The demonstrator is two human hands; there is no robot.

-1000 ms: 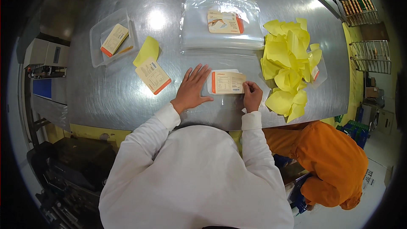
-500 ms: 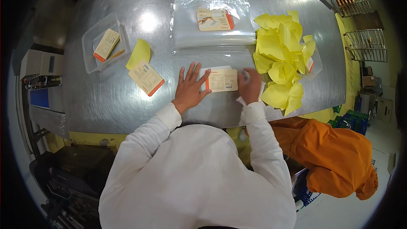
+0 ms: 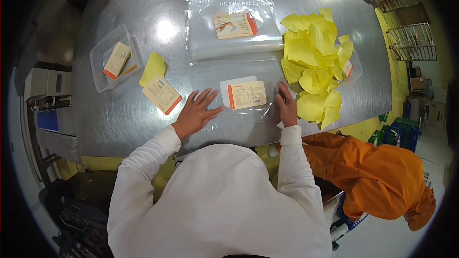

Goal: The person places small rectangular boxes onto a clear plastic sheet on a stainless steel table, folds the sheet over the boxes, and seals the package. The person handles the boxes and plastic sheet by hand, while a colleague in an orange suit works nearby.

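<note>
Left hand (image 3: 195,115) down on the bench (image 3: 119,129), fingers spread well apart; right hand (image 3: 288,106) opposite, and whether its fingers pinch anything, one can't tell. Between them lies the cream label (image 3: 247,94), smooth, round-cornered, orange at one end, long axis running left to right, left thumb nearest! A pale sheet (image 3: 224,89) peeks from beneath. Beyond, slick clear bags (image 3: 234,50); rightward, curling yellow paper (image 3: 311,52), all over brushed steel.

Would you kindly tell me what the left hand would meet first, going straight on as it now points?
The left hand would probably meet the white round-cornered sheet under the cream rectangular card with an orange stripe; depth is hard to judge.
</note>
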